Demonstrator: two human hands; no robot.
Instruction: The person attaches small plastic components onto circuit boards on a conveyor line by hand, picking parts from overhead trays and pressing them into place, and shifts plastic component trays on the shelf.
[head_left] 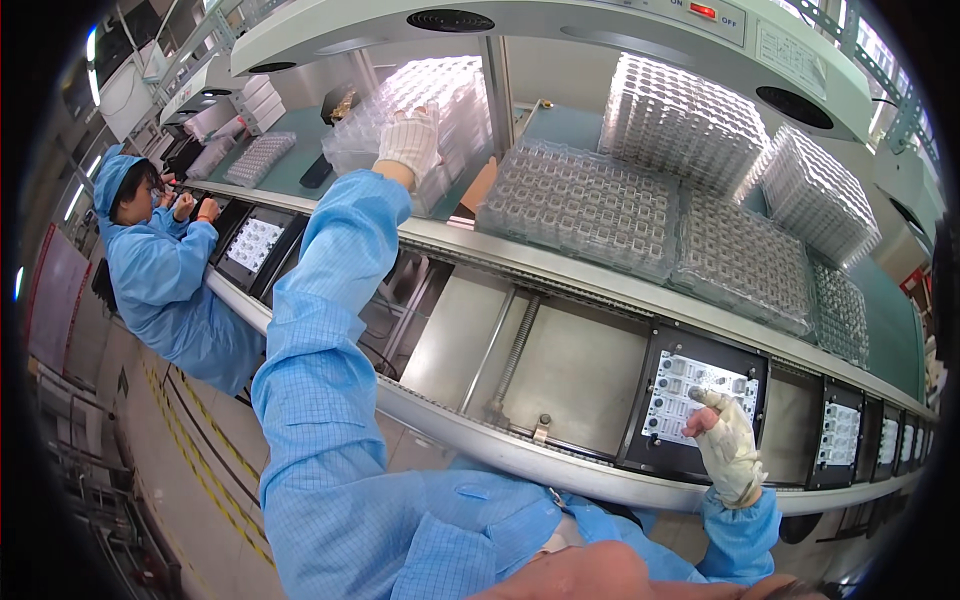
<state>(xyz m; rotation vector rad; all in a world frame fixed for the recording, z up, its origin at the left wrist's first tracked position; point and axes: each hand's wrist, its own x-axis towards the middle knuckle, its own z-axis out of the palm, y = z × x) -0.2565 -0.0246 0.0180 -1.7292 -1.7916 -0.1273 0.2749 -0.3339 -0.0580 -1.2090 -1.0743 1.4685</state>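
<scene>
My left hand (410,145), in a white ribbed glove, reaches far forward to a stack of clear plastic trays (450,95) on the bench. Its fingertips are at the stack's near side and partly hidden, so their grip on a tray cannot be made out. Over a white panel with rows of small dark and clear round parts (677,385) is my right hand (728,445), in a pale glove with bare thumb tip. Its fingers are curled together at the panel's right half; whatever they pinch is too small to name. The panel lies in a black carrier plate (640,440) on the conveyor.
More clear trays (580,205) cover the bench beyond the conveyor rail (560,265), with tall stacks (680,120) behind. Further carriers with white panels (838,435) line up at the right. A lamp housing (600,25) hangs overhead. A co-worker (165,270) in blue works at the left.
</scene>
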